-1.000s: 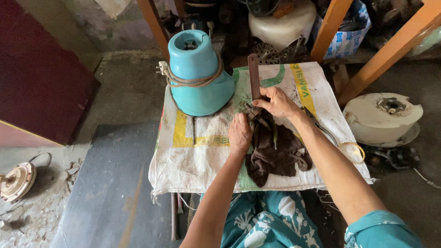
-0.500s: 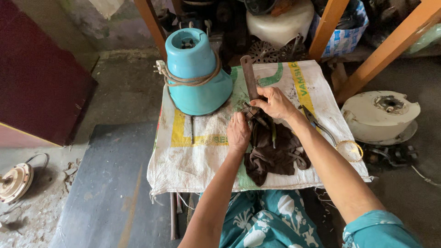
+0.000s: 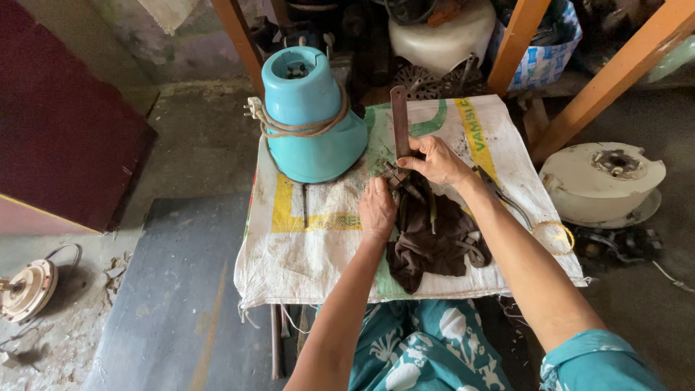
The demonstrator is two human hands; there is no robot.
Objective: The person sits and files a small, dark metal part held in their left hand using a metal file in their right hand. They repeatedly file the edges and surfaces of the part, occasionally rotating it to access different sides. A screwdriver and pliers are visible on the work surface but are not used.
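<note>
My right hand [image 3: 436, 159] grips the lower end of a flat rusty metal file [image 3: 399, 119] that points away from me. My left hand [image 3: 377, 208] rests beside it, fingers curled over a small dark metal part [image 3: 397, 178] at the file's base. Both hands work above a dark brown cloth [image 3: 433, 240] that holds several tools. All of this lies on a white woven sack [image 3: 318, 246] with yellow and green stripes, spread over a small table. A turquoise mixer base [image 3: 310, 119] with its cord wound around it stands at the sack's far left.
A white round appliance housing [image 3: 602, 181] sits on the floor at the right. Orange wooden legs [image 3: 583, 94] rise behind the table, with clutter beneath. A small cream motor part [image 3: 27, 289] lies on the floor at far left. A dark red panel [image 3: 58, 123] leans at left.
The hands have stayed nearly in place on the file and the small part. The view has shifted only slightly.
</note>
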